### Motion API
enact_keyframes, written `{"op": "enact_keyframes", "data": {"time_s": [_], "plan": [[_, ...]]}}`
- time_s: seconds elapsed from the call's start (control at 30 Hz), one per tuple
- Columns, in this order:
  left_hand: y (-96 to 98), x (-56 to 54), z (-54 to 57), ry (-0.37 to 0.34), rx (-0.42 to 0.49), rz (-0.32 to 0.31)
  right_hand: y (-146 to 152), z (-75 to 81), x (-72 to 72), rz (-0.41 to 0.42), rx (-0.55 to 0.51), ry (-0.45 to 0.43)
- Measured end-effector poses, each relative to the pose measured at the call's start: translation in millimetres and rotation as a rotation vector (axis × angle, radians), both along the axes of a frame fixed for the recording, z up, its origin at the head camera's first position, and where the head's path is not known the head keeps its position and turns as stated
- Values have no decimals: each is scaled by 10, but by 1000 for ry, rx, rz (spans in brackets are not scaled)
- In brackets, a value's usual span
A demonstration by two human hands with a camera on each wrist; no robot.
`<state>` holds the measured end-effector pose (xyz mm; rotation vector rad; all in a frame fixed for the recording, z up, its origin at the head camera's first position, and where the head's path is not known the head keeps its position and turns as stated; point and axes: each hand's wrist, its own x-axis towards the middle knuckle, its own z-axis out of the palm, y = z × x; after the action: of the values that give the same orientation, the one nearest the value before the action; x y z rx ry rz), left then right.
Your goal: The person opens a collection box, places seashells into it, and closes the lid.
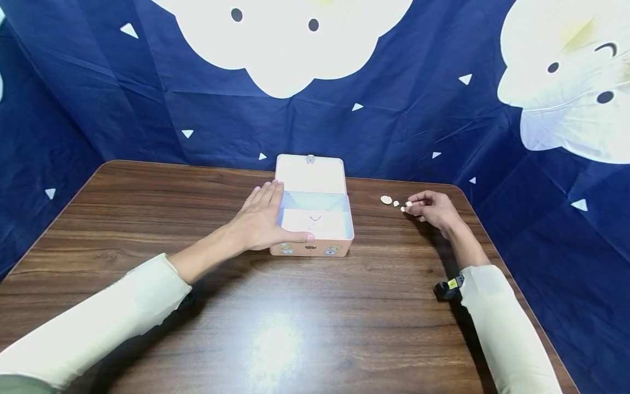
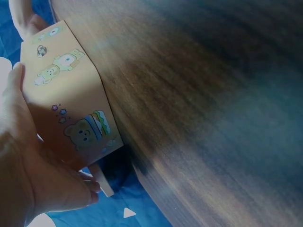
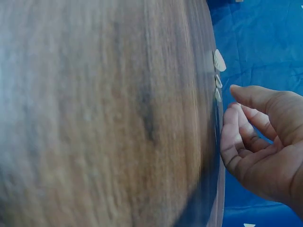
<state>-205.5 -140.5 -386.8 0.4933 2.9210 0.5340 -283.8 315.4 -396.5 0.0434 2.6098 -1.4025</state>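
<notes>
A lunchbox-style box with bear pictures stands with its lid raised at the back. My left hand rests along its left side, fingers straight, thumb reaching over the front rim. In the left wrist view, that hand lies against the box's orange wall. Far to the right, my right hand pinches a small white shell-like piece between thumb and fingertips. In the right wrist view, the bent fingers of this hand mostly hide that piece.
By my right fingertips lie a larger oval white piece and small ones. The brown wooden table ends close behind the box and beside my right arm. Blue cloth with white cloud faces hangs around it.
</notes>
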Motion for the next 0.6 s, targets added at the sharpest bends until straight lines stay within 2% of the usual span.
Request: {"op": "enact_keyframes", "data": {"time_s": [0.6], "plan": [[4, 10, 19, -12, 0, 2, -254, 107, 149, -34, -99, 125]]}}
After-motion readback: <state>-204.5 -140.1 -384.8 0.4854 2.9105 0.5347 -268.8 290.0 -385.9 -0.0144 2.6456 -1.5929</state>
